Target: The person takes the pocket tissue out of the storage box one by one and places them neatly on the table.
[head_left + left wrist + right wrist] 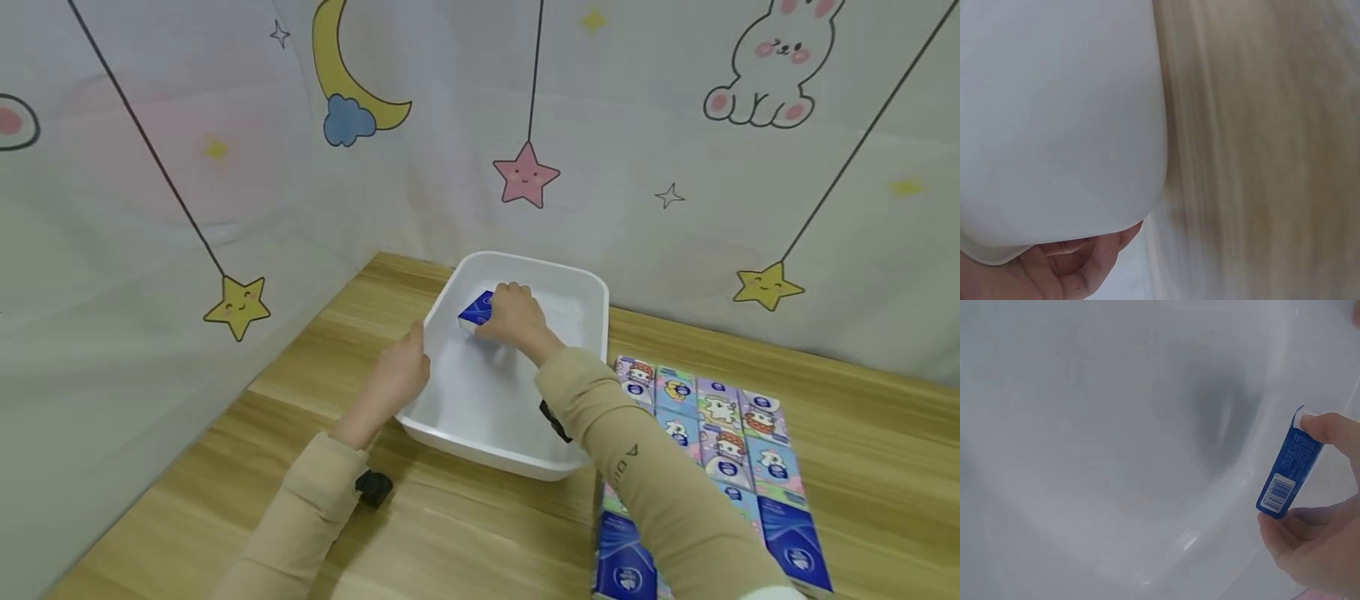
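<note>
Over the inside of a white plastic tub (480, 454), my right hand (516, 315) holds a small blue tissue pack (476, 310). The right wrist view shows this pack (1286, 465) from its side with a barcode, pinched at its two ends between thumb and fingers. My left hand (397, 371) grips the tub's left rim. From the left wrist, its curled fingers (1100, 259) reach under the rim against the tub's outer wall (1060, 125). Most of the pack's top is covered by the right hand in the head view.
To the tub's right, tissue packs with cartoon prints (723, 450) lie in close rows, with blue packs (797, 542) at the near end. The right forearm hides some of them. Behind the wooden table (315, 367) hangs a printed cloth (637, 233).
</note>
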Demonstrator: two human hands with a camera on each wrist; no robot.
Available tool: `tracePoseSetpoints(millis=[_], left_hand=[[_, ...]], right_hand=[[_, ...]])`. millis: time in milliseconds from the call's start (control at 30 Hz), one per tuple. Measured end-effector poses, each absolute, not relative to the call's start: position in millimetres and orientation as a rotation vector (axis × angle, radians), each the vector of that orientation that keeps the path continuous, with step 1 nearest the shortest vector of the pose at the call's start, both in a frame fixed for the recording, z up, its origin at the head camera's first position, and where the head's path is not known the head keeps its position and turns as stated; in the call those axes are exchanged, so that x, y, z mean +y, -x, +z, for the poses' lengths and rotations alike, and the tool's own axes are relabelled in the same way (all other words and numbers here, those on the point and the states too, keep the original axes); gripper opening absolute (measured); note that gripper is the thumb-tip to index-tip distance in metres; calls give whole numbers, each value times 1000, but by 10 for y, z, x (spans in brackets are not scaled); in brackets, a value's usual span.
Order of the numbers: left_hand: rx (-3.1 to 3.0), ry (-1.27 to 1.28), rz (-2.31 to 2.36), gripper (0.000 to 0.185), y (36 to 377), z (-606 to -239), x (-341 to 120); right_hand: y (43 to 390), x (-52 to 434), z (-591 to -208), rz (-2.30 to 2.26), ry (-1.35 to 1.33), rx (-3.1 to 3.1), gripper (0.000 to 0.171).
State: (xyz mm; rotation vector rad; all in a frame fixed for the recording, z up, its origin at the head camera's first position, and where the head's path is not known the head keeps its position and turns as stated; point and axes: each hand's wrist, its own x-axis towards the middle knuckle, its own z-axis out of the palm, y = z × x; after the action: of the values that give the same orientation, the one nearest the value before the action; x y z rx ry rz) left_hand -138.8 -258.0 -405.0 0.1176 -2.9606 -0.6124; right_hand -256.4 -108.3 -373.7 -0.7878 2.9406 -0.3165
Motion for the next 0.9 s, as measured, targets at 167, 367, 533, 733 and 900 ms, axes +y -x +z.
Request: tracePoseSetpoints(millis=[167,367,533,733,900], left_hand=[[-2961,-117,-622,55,1387,-4047,-2564],[-2956,-115,-620,55,1383,-4045,-2562],[-2953,-113,-612,55,1375,-4049,-2571],[-2950,-104,-603,54,1372,-4050,-2573],[-2948,-77,-612,54,1364,-4046,-2581]], right_hand=[[2519,-1033,-3599,-345,824,2936,70],[2431,-963,-3383,-403,829,2933,79],[2303,-853,-3251,-570,833,2883,83],[2118,-641,-3218,-613,875,2876,88],[1959,-441,-3234,-634,922,2901,84]])
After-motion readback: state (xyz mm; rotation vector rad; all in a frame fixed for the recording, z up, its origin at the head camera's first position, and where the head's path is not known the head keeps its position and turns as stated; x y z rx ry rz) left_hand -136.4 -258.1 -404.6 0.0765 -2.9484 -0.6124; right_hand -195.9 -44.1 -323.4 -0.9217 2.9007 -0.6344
